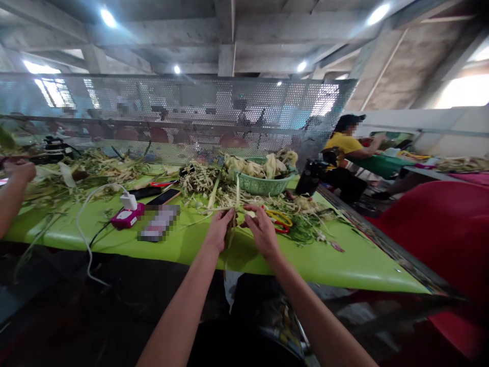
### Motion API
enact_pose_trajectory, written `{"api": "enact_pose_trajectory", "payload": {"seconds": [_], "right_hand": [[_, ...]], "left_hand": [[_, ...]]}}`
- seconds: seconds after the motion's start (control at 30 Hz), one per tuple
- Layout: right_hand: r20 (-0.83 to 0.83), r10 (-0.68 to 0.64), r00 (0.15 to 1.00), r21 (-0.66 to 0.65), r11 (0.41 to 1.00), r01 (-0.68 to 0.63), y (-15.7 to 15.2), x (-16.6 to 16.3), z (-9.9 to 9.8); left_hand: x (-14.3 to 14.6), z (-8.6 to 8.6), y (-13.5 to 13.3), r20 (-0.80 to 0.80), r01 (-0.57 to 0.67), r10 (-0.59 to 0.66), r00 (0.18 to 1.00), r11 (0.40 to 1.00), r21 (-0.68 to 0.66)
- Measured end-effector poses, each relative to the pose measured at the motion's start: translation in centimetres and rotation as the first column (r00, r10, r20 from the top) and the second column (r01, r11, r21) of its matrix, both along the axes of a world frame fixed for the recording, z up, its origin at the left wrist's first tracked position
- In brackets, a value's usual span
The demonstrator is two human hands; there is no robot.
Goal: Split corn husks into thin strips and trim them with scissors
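My left hand (219, 228) and my right hand (262, 229) are close together over the green table (183, 244), both pinching pale leaf strips (231, 209) that cross between them. The fingers of each hand are closed on the strips. One strip sticks up from the hands, others trail down over the table's near edge. Yellow-handled scissors (279, 218) lie just right of my right hand. A heap of loose leaf strips (214, 186) lies behind my hands.
A green basket (263, 184) full of husks stands behind the heap. Phones (164, 196) and a pink power strip (126, 216) with a white charger lie at left. Another person's hand (19, 171) rests far left. A seated person in yellow (344, 145) is at right. A perforated screen backs the table.
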State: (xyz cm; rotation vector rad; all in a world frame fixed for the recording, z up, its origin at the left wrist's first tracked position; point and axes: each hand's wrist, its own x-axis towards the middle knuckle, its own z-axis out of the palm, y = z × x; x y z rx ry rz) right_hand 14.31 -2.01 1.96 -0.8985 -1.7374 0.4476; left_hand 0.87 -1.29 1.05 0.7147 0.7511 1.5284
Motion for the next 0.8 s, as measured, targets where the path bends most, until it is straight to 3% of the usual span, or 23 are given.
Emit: {"api": "enact_pose_trajectory", "payload": {"seconds": [0.07, 0.33, 0.43, 0.6, 0.8], "right_hand": [[-0.023, 0.020, 1.000, -0.045, 0.999, -0.021, 0.5, 0.1, -0.2], [-0.008, -0.150, 0.989, 0.065, 0.987, 0.150, 0.8, 0.6, 0.0], [-0.027, -0.194, 0.981, 0.069, 0.978, 0.195, 0.3, 0.5, 0.4], [0.149, -0.133, 0.980, 0.064, 0.990, 0.125, 0.0, -0.1, 0.0], [0.169, -0.174, 0.970, 0.090, 0.983, 0.161, 0.2, -0.3, -0.3]], "left_hand": [[0.1, 0.1, -0.3, -0.006, 0.040, -0.040, 0.999, 0.999, 0.014], [0.4, -0.5, -0.2, -0.214, 0.109, -0.088, 0.973, 0.990, 0.088], [0.3, -0.2, -0.1, -0.193, 0.075, -0.052, 0.980, 0.991, 0.115], [0.2, -0.2, 0.1, -0.156, 0.026, 0.000, 0.988, 0.986, 0.167], [0.2, -0.7, 0.3, -0.268, -0.007, 0.035, 0.963, 0.995, 0.104]]}}
